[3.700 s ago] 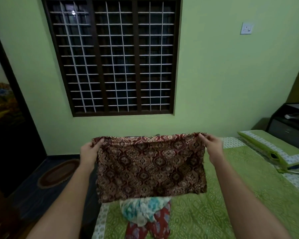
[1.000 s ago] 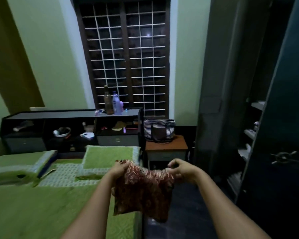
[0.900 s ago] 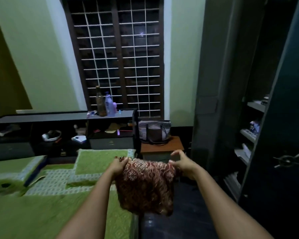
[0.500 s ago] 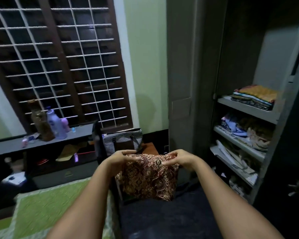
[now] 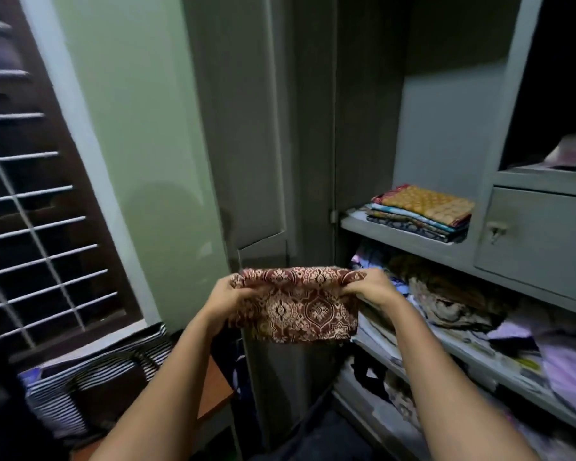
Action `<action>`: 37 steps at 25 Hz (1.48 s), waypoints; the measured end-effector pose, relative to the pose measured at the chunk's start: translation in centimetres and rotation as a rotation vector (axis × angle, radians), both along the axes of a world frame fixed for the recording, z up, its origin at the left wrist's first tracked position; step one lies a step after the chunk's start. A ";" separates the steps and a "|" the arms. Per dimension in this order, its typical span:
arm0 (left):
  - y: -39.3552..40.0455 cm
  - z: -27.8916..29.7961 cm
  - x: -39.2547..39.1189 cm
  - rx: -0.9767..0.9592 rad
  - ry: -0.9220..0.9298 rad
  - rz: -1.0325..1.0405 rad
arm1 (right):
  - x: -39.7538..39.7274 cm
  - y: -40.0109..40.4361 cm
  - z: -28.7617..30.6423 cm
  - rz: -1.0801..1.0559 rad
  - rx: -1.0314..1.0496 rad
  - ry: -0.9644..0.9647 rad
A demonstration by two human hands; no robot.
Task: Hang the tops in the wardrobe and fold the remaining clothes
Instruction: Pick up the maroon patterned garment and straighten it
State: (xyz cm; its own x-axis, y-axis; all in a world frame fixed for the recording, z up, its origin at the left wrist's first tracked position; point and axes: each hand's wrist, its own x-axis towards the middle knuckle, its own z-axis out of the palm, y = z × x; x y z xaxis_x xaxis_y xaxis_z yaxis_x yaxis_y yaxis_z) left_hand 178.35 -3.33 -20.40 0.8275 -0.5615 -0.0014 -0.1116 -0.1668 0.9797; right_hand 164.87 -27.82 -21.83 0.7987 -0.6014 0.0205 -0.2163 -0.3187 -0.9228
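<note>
A folded maroon cloth with a cream pattern (image 5: 296, 306) hangs between my hands in front of the open grey wardrobe (image 5: 446, 134). My left hand (image 5: 225, 299) grips its left top corner and my right hand (image 5: 371, 287) grips its right top corner. The cloth is just left of the wardrobe's shelves, at the height of the second shelf. A neat stack of folded clothes (image 5: 423, 211) topped by a mustard piece lies on the upper shelf (image 5: 379, 229).
Lower shelves (image 5: 463, 341) hold untidy heaps of clothes and papers. The wardrobe's open door (image 5: 246, 128) stands behind the cloth. A locked drawer (image 5: 539, 241) sits at right. A striped bag (image 5: 90, 377) rests on a small wooden table (image 5: 213, 390) below the barred window (image 5: 30, 211).
I have turned from the bed to the wardrobe and come closer. The cloth, spread wide earlier, is now folded small and held up near the shelves.
</note>
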 end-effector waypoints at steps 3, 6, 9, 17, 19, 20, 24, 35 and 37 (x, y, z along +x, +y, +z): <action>-8.8 0.4 4.0 -0.211 0.074 -0.035 | 1.5 -5.7 0.3 -0.179 0.300 -0.216; -19.1 -0.6 7.4 -0.043 -0.128 0.057 | 4.5 -10.1 -0.1 -0.374 0.214 -0.240; -28.1 -0.6 8.6 0.229 -0.375 0.173 | 7.8 -13.9 0.2 -0.765 -0.145 -0.017; -46.7 5.8 14.7 0.146 -0.805 -0.139 | 10.5 -27.2 5.7 -1.228 -0.463 0.141; -51.6 7.6 15.3 0.038 -0.793 -0.190 | 10.7 -31.2 7.5 -1.285 -0.424 0.170; -54.1 8.4 15.6 0.006 -0.771 -0.224 | 10.8 -33.3 8.4 -1.302 -0.393 0.186; -63.2 9.0 16.7 0.234 -0.796 -0.253 | 11.2 -41.8 9.8 -1.320 -0.338 0.484; -72.0 -1.4 16.1 0.567 -1.137 -0.863 | 17.3 -48.2 0.7 -0.708 -0.424 0.868; -72.0 -1.3 16.4 0.594 -1.159 -0.752 | 16.8 -48.0 0.9 -0.760 -0.387 0.903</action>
